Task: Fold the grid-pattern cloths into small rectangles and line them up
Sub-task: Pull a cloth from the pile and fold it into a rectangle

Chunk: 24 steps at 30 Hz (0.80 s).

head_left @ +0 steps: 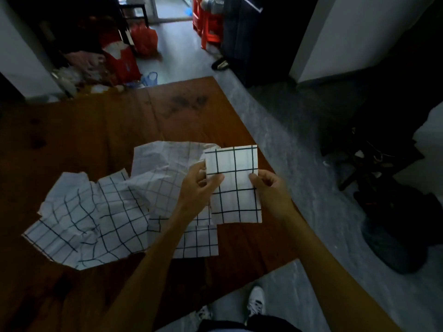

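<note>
Bare tabletop lies open at the far and left side, and along the near edge. Crumpled cloths sprawl across the middle, with a folded cloth just beside them, crowding the right corner.

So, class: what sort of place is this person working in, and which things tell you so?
Most likely a lived-in home. A worn wooden table sits by a doorway, red plastic stools and a red bag crowd the grey floor, and shoes lie about.
</note>
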{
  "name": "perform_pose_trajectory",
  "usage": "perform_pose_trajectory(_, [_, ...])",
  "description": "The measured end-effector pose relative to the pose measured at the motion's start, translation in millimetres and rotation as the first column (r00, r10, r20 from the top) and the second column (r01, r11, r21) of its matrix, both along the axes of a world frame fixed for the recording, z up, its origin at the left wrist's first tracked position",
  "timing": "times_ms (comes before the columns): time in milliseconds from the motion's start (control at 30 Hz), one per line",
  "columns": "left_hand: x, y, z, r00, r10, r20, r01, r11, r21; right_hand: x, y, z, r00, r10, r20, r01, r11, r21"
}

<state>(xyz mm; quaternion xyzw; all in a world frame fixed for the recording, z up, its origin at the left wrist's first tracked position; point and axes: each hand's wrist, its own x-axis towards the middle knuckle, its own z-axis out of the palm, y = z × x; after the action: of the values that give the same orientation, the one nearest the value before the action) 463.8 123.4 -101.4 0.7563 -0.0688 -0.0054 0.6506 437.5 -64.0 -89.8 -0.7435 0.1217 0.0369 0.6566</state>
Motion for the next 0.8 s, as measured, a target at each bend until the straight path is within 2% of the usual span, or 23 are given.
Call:
perform_pose_trajectory(100, [-14.1, -3.5, -12.0, 1.000, -0.010, 0.014, 0.010, 1.000, -0.020, -9.6, 1.6, -2.7, 0.998, -0.054, -0.044, 0.055, 0.998, 0.029])
perform_pose_trajectory(233, [-26.4, -15.0, -16.6, 0.984, 0.163, 0.073, -0.166, 0.985, 0.038, -16.3, 5.2, -7.2, 0.996, -0.080, -0.045, 0.083, 0.995, 0.055])
perform_pose_trajectory(400, [-46.7, -36.1, -3.9, 0.971, 0.215, 0.105, -0.219, 0.975, 0.027, -29.9, -12.4, -2.9, 0.999, -0.033, 0.023, 0.031, 0.996, 0.078])
perform_pose_trajectory(567, [-82.3, -97.5, 22.2, 0.972, 0.209, 0.111, -0.212, 0.977, 0.019, -55.7, -71.8, 4.3, 0.998, -0.033, 0.055, 0.025, 0.990, 0.136])
perform_pose_trajectory(800, [-121.3, -219.0, 38.5, 0.955, 0.290, 0.052, -0.292, 0.956, 0.017, -90.4, -196.5, 35.3, 0.991, 0.020, 0.132, -0.049, 0.974, 0.222])
